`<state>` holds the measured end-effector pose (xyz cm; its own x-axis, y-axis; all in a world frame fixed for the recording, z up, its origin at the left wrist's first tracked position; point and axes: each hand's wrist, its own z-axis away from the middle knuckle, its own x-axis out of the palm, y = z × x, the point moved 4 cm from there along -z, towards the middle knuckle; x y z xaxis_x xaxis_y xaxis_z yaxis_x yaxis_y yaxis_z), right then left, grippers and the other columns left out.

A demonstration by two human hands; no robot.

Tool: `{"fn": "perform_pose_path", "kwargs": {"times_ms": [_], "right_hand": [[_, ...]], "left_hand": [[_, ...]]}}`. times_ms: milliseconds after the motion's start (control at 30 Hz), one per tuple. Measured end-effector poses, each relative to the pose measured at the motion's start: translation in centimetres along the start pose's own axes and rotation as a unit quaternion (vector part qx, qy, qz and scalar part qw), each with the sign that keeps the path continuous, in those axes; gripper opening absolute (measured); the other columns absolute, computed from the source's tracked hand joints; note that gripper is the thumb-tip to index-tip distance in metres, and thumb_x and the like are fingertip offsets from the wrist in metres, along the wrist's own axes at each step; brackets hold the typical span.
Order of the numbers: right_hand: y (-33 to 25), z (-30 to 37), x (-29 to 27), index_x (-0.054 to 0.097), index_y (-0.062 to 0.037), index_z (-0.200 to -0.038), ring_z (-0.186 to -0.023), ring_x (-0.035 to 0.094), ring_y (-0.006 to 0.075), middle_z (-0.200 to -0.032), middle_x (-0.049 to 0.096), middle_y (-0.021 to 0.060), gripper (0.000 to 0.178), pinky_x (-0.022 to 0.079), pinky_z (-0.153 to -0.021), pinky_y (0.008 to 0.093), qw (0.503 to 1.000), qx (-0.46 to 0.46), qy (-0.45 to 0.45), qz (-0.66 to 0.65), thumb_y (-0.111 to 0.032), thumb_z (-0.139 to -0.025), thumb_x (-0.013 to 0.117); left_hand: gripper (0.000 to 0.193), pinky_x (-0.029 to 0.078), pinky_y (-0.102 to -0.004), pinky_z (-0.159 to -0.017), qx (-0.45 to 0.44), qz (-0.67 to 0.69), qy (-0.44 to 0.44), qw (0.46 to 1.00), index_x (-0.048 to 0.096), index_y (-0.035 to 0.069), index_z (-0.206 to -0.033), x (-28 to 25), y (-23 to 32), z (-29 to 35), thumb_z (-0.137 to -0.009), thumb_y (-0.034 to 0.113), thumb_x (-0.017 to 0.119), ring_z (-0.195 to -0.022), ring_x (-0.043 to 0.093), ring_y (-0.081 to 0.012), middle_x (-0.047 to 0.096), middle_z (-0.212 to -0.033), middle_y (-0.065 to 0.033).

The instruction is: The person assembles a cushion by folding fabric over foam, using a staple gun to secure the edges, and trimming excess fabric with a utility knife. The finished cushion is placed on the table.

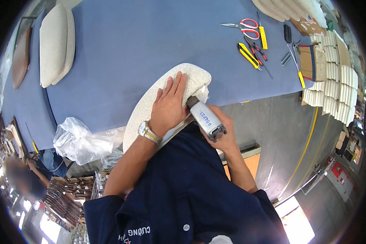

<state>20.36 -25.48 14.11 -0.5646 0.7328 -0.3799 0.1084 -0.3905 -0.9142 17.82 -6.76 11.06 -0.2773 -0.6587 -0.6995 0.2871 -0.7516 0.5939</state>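
Cushion (147, 103) lies across the near edge of the worktop (122, 44), close against the shirt (171, 191). The left hand (170, 106) presses flat on it, palm down, fingers fairly close together; the right hand (227, 128) wraps the stapler (205, 117), whose dark nose sits at the cushion's right side, near a tuft of white filling (206, 94). Whether a finger is on the trigger cannot be told.

The worst risk looks to be to the left hand: its thumb side is just beside the nose, so a slip or a mistimed shot could drive a staple into it. Loose filling might bunch under the nose and leave the cover puckered. Overhanging the worktop, the cushion could tip or slide if the left hand eased. Just left of the cushion, a plastic bag (83, 140) could snag its lower end. Beyond the cushion to the right, scissors (248, 28), a cutter (248, 55) and pliers (254, 51) lie loose; a careless reach might meet a blade.
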Motion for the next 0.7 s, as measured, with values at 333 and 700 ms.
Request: {"fn": "perform_pose_path", "kwargs": {"times_ms": [333, 700], "right_hand": [[1.0, 0.3, -0.6, 0.065, -0.0004, -0.12, -0.094, 0.069, 0.0437, -0.104, 0.07, 0.0227, 0.055, 0.055, -0.08, 0.0421, 0.999, -0.014, -0.036, 0.013, -0.016, -0.069, 0.077], [2.2, -0.3, -2.1, 0.067, 0.0029, -0.117, -0.092, 0.072, 0.0385, -0.104, 0.072, 0.021, 0.045, 0.055, -0.081, 0.038, 0.992, -0.023, 0.122, -0.022, -0.011, -0.075, 0.076]], "left_hand": [[0.106, 0.022, -0.0664, -0.122, 0.104, 0.065, -0.096, 0.988, 0.014, 0.01, -0.166, -0.5, -0.8, -2.6, -0.079, 0.018, 0.073, -0.16, 0.011, -0.0396, 0.012, -0.173, -0.0196], [0.089, 0.02, -0.0582, -0.126, 0.165, 0.028, -0.035, 0.985, 0.024, 0.015, -0.166, -1.8, 0.6, -1.7, -0.088, 0.003, 0.066, -0.159, 0.018, -0.0358, 0.025, -0.171, -0.0125]]}}
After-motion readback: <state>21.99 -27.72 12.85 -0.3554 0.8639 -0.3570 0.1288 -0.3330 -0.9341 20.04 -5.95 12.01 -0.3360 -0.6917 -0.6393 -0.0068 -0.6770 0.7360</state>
